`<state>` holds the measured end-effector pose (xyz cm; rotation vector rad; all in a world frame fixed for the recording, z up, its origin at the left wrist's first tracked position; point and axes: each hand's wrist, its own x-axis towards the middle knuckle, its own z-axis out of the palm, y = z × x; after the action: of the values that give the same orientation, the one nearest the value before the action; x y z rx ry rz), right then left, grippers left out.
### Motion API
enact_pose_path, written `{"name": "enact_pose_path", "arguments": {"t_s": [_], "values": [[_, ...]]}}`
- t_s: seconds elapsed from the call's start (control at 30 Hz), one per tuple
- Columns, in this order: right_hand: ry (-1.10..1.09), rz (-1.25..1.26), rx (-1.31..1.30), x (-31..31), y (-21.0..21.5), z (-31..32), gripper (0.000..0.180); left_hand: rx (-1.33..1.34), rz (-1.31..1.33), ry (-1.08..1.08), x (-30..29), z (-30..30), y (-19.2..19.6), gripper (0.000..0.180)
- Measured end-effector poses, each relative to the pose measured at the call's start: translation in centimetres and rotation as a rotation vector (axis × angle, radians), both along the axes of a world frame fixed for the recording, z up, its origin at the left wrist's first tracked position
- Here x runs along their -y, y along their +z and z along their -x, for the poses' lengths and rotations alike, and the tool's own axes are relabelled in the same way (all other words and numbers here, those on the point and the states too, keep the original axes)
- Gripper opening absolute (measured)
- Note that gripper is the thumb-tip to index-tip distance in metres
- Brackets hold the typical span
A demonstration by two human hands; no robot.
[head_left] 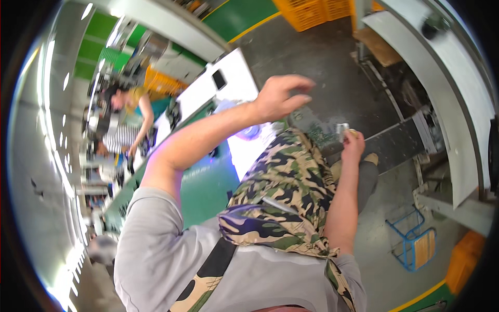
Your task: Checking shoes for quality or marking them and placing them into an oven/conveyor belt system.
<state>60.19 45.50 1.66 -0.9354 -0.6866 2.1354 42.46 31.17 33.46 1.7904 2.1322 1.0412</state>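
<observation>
I see 2 bare hands raised in front of a grey T-shirt and a camouflage-patterned cloth apron (291, 182). My left hand (283, 96) hovers in the air with its grip half open, fingers curled and thumb apart, and holds nothing that I can make out. My right hand (353, 145) has its grip closed in a pinch on a small pale silvery piece (343, 130), held just above the dark grey sloped conveyor belt (400, 143) and near that belt's left end. The piece is too small to name. I judge it light and stiff, perhaps slippery, best pinched by its edges with fingertips. Far left, another person leans over a long green tabletop (208, 187). A blue wire-frame stool (413, 242) stands on the floor at lower right.
</observation>
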Motion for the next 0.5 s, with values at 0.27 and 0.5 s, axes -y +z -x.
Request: {"name": "enact_pose_path", "arguments": {"t_s": [0.27,0.5], "values": [[0.138,0.086,0.042,1.8,-1.9,-1.3,0.016,0.256,0.758,1.183,46.6,6.5,-21.4,0.061],[0.217,0.004,0.076,5.3,2.7,-0.2,0.011,0.526,0.657,1.443,53.3,9.1,-30.3,0.072]]}}
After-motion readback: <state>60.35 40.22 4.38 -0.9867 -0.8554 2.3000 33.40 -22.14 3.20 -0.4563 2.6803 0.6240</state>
